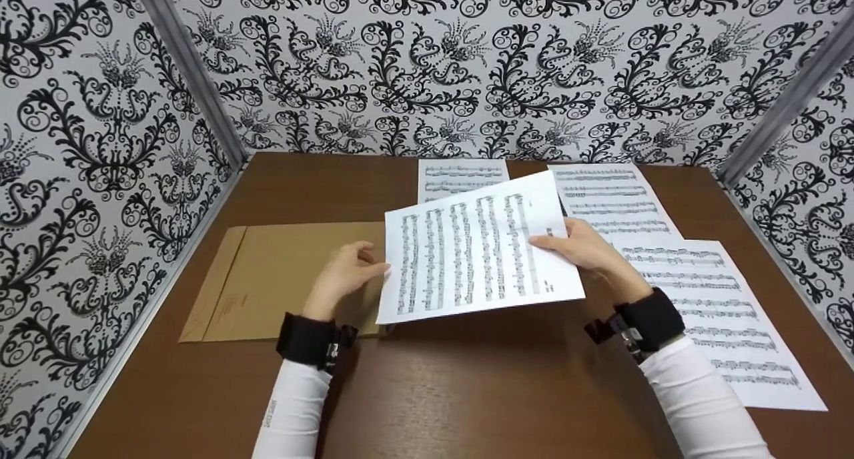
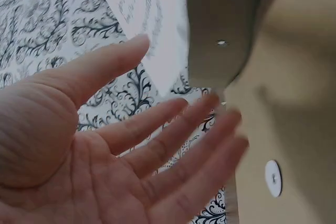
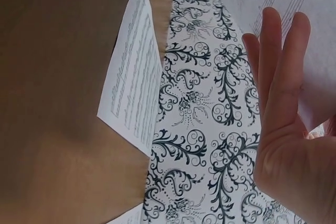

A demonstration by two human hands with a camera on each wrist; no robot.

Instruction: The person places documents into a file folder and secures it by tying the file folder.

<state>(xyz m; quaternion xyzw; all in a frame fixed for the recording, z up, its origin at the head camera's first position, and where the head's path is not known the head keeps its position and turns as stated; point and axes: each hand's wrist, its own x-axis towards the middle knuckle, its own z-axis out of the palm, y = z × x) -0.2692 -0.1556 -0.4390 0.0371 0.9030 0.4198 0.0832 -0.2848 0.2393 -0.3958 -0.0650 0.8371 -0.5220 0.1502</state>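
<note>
My right hand (image 1: 587,245) holds a white sheet of music (image 1: 474,252) by its right edge, thumb on top and fingers behind. The page hangs tilted above the table, with its staves running up and down. At its left edge is my left hand (image 1: 347,269), the thumb tip right by the paper. In the left wrist view the left fingers (image 2: 173,145) are loosely spread, with nothing gripped. Beneath this hand lies a brown paper envelope (image 1: 287,272), its right part hidden by the sheet. A white round disc (image 2: 273,178) shows on the envelope in the left wrist view.
Three other music pages lie on the brown table (image 1: 454,392): one at the back middle (image 1: 460,171), partly covered, another at the back right (image 1: 607,199), and a page along the right side (image 1: 727,319). Patterned walls (image 1: 427,65) enclose the back and both sides.
</note>
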